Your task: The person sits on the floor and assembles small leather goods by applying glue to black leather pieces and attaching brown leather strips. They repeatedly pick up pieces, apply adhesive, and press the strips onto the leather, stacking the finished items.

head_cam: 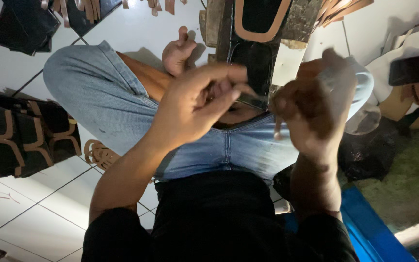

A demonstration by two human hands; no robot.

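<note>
Nearest, blue jeans [238, 150] are seen over folded legs. Just above, the left hand [197, 104] is curled, its fingertips pinched on the lower edge of a black piece with a tan border [255, 29], which lies just beyond it. The right hand [311, 116] is blurred; its grip cannot be told. Farther left, a stack of black pieces [25, 133] rests on the white tiled floor [20, 213].

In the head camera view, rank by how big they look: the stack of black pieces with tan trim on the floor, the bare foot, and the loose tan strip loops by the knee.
1. Stack of black pieces with tan trim
2. Bare foot
3. Tan strip loops

Their differing distances from the camera leave true sizes unsure.
</note>
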